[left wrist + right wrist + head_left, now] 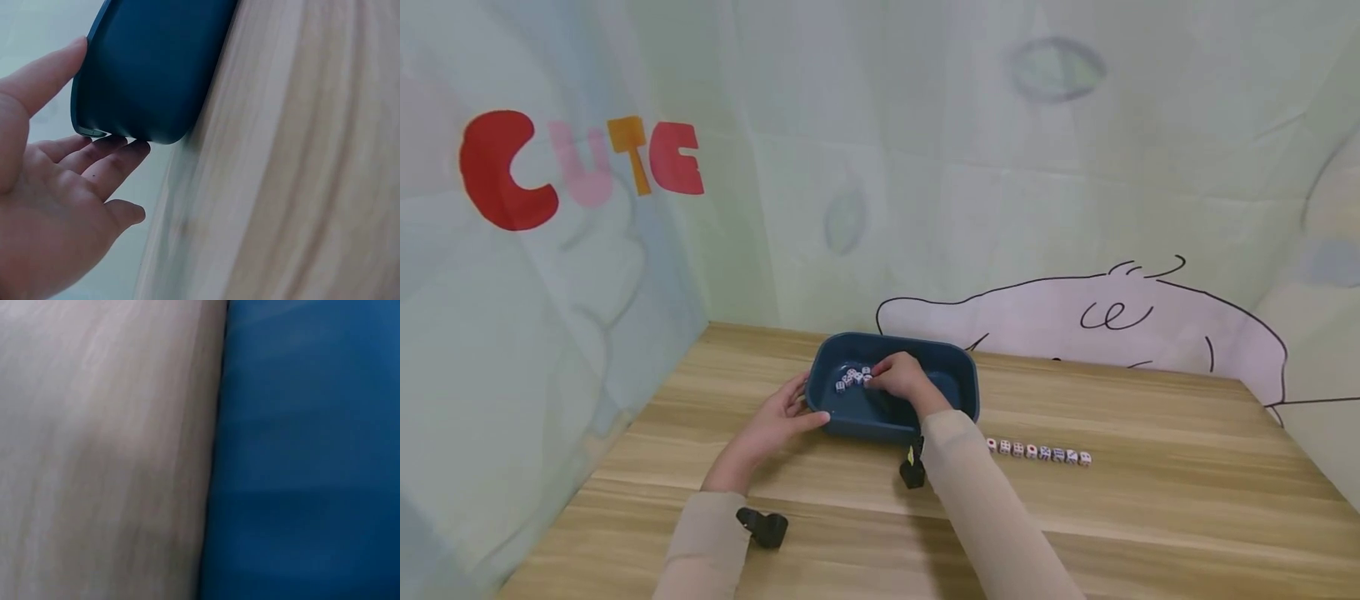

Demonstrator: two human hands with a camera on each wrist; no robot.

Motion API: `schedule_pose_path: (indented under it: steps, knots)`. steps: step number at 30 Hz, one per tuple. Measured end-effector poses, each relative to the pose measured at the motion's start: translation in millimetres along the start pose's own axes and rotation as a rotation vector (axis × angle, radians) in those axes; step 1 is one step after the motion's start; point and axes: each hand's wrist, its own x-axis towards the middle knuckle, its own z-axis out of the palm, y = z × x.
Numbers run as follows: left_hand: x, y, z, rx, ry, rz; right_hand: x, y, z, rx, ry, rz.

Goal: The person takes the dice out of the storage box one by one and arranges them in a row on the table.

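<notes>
A dark blue tub (880,432) stands on the wooden table. My left hand (780,421) holds its left end, thumb on the near rim and fingertips against the end wall. In the left wrist view, my thumb (59,69) touches the blue tub (150,69) and the palm stays apart from it. Inside the tub lies a small cluster of white dice (850,379). My right hand (901,379) reaches down into the tub, its bent fingertips right at the dice; I cannot tell if one is pinched. Only the tub's outer wall (306,450) and tabletop show in the right wrist view.
To the right of the tub, several white dice (1032,451) form a straight row on the table (1150,508), the near forearm covering its left side. A printed cloth (820,150) hangs behind and on the left. Black camera mounts (763,528) sit at both wrists.
</notes>
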Motion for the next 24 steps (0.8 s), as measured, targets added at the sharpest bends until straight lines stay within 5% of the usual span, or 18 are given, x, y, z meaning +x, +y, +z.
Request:
schedule_pose_path:
  steps: [24]
  knots:
    - [-1.3, -1.4, -1.4, 0.014, 0.007, 0.004, -0.5, -1.0, 0.6, -0.027, 0.023, -0.044]
